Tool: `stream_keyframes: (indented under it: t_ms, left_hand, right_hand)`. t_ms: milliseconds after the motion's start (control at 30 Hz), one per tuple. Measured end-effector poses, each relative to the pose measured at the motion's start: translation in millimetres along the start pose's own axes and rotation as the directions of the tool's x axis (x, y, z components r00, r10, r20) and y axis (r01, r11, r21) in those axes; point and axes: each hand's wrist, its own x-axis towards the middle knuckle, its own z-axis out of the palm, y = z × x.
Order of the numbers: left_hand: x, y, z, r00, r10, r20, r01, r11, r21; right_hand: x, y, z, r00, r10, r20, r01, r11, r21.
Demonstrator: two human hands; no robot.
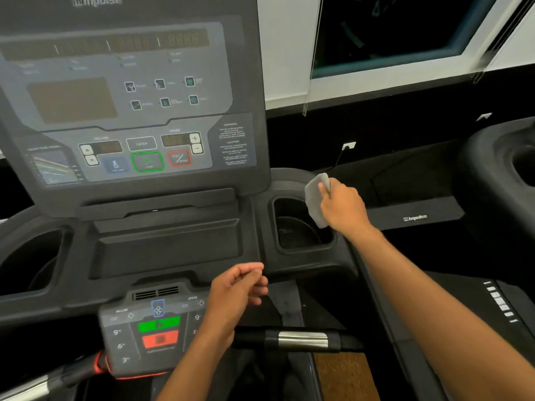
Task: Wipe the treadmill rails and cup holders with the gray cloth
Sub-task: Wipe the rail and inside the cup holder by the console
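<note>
My right hand [343, 208] grips the gray cloth [315, 201] and holds it against the right rim of the treadmill's right cup holder [292, 231], a deep black recess beside the console. My left hand [237, 293] hovers lower, near the small control pad, with fingers loosely curled and nothing in them. The left cup holder [31, 259] is a dark recess at the far left. A black handlebar with a steel grip sensor [302, 340] runs across below my left hand. The right side rail [376, 285] passes under my right forearm.
The large console [127, 111] with dark displays and buttons rises ahead. A tray shelf [165, 244] sits below it. The lower control pad [144, 328] has green and red buttons. A second treadmill [498, 175] stands to the right, under a window.
</note>
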Motion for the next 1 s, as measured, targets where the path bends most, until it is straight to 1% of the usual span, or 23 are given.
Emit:
stream_keyframes:
  t_ms: [33, 67, 167, 200, 233, 333, 433, 500, 567, 633, 667, 733, 800, 833, 867, 900, 1000]
  left_hand:
    - [3, 2, -3, 1.000, -0.007, 0.008, 0.007, 1.000, -0.007]
    - [6, 5, -5, 1.000, -0.013, 0.020, 0.013, 1.000, -0.016]
    - [15, 16, -9, 0.997, -0.031, 0.073, 0.034, 0.999, -0.042]
    - [17, 20, -11, 0.995, -0.033, 0.093, 0.037, 0.998, -0.042]
    - [18, 24, -12, 0.993, -0.032, 0.111, 0.036, 0.999, -0.038]
    - [22, 32, -14, 0.986, -0.041, 0.161, 0.046, 0.999, -0.029]
    - [28, 37, -17, 0.977, -0.064, 0.203, 0.067, 0.998, -0.012]
    - [32, 39, -19, 0.972, -0.074, 0.222, 0.079, 0.997, -0.012]
    - [35, 41, -23, 0.967, -0.081, 0.241, 0.088, 0.996, -0.020]
    - [36, 43, -27, 0.960, -0.085, 0.266, 0.093, 0.996, -0.017]
    - [37, 44, -29, 0.957, -0.085, 0.277, 0.093, 0.996, -0.015]
    - [37, 45, -32, 0.954, -0.090, 0.287, 0.097, 0.995, -0.012]
    - [38, 45, -33, 0.954, -0.096, 0.285, 0.106, 0.994, -0.020]
    - [38, 45, -33, 0.954, -0.099, 0.283, 0.111, 0.994, -0.025]
    - [38, 45, -32, 0.954, -0.101, 0.282, 0.113, 0.993, -0.024]
    - [39, 45, -31, 0.954, -0.104, 0.282, 0.114, 0.993, -0.021]
    - [39, 44, -28, 0.954, -0.115, 0.275, 0.124, 0.992, -0.016]
  right_hand:
    - [-1, -3, 5, 1.000, -0.025, -0.019, 0.025, 0.999, -0.037]
    - [-3, -5, 12, 0.998, -0.067, -0.003, 0.066, 0.995, -0.074]
    - [-14, -11, 38, 0.976, -0.183, 0.120, 0.204, 0.958, -0.203]
    - [-14, -12, 45, 0.972, -0.202, 0.122, 0.226, 0.944, -0.239]
    - [-12, -14, 50, 0.975, -0.193, 0.109, 0.215, 0.941, -0.261]
    - [-4, -25, 59, 0.993, -0.092, 0.071, 0.109, 0.952, -0.287]
    - [-3, -34, 67, 0.992, 0.102, 0.074, -0.074, 0.948, -0.309]
    - [-3, -36, 73, 0.967, 0.236, 0.095, -0.198, 0.932, -0.303]
    - [-1, -35, 78, 0.915, 0.378, 0.138, -0.342, 0.911, -0.231]
    - [0, -35, 80, 0.878, 0.458, 0.141, -0.441, 0.887, -0.140]
    - [2, -35, 81, 0.870, 0.480, 0.113, -0.471, 0.877, -0.097]
    - [3, -36, 82, 0.877, 0.481, 0.002, -0.481, 0.876, -0.035]
    - [0, -42, 86, 0.893, 0.438, -0.104, -0.441, 0.898, -0.006]
    - [-2, -47, 91, 0.905, 0.408, -0.117, -0.410, 0.912, 0.008]
    - [-4, -51, 97, 0.918, 0.383, -0.100, -0.383, 0.923, 0.021]
    - [-4, -53, 105, 0.929, 0.367, -0.053, -0.366, 0.930, 0.027]
    - [6, -50, 118, 0.923, 0.349, 0.162, -0.361, 0.932, 0.045]
